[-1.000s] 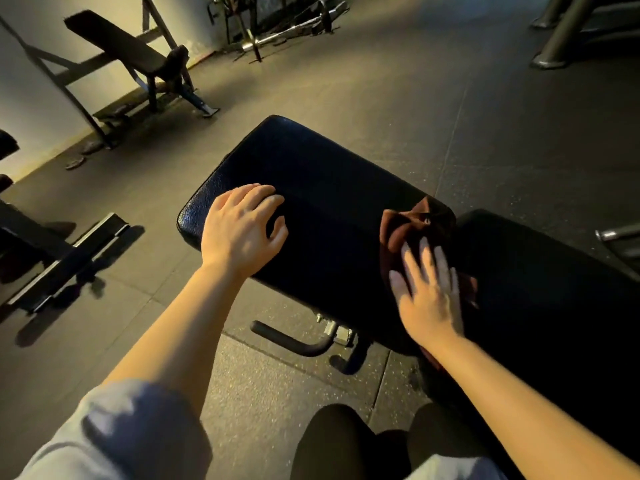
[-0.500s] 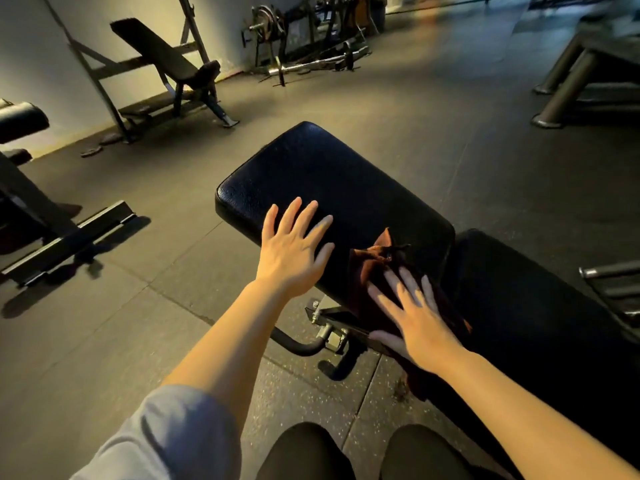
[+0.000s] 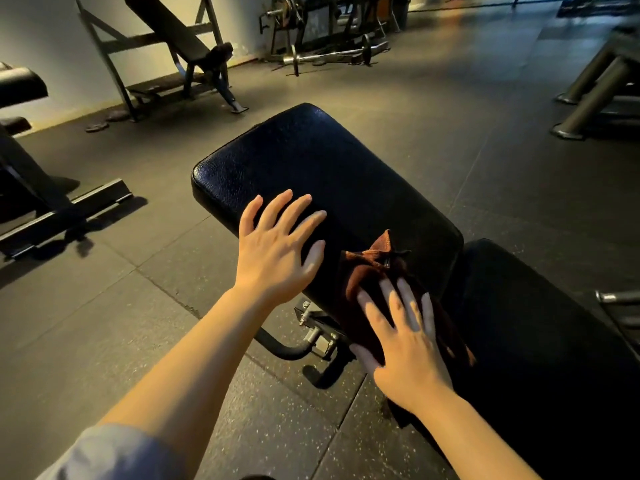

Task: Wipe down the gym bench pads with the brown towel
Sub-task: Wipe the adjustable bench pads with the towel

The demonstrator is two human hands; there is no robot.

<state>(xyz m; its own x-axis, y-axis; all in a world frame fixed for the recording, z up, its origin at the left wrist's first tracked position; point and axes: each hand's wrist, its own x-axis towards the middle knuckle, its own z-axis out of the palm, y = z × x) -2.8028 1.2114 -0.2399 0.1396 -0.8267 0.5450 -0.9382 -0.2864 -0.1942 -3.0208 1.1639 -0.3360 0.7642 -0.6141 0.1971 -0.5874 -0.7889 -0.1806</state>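
The left hand [image 3: 277,251], fingers spread flat, rested on the near edge of the seat pad [image 3: 322,181], likely steadying the bench. To its right, the right hand [image 3: 405,337] pressed flat, fingers straight, on the brown towel [image 3: 372,271] by the gap before the back pad [image 3: 540,327]. Compared with half a second before, both hands sat much the same.

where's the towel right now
In the head view the towel lies low and right of centre, draped over the near edge of the bench pad, under the right hand, beside the left hand.
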